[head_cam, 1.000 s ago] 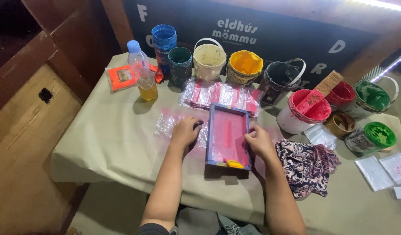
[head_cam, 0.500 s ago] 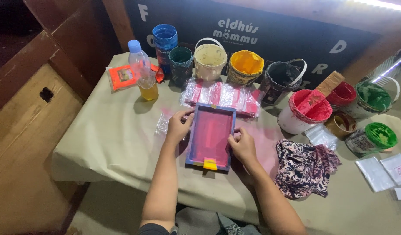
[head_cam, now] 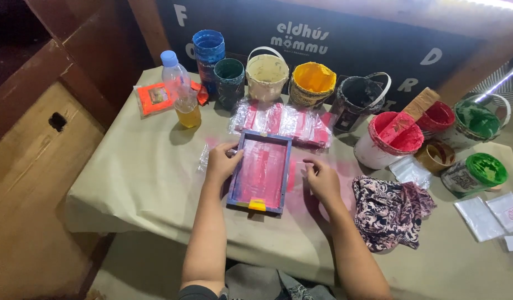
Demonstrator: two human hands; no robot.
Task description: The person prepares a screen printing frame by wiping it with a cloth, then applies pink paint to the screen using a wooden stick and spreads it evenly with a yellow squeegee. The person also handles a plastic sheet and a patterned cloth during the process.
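Head view showed the left hand (head_cam: 222,162) gripping the screen frame (head_cam: 260,172)'s edge, the right hand (head_cam: 323,179) loosely curled, empty, just beside it, seemingly settling it for printing.

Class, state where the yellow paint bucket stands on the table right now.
In the head view, the yellow paint bucket stands in the far row, between the cream bucket and the black bucket.

A framed screen (head_cam: 262,172) lies flat on the table (head_cam: 128,183), with a row of plastic packets (head_cam: 284,121) just behind it and paint buckets (head_cam: 312,83) behind those. A bottle (head_cam: 181,97) stands to the back left, a crumpled cloth (head_cam: 390,211) lies right of the screen, and what may be loose packets (head_cam: 492,214) lie at the far right.
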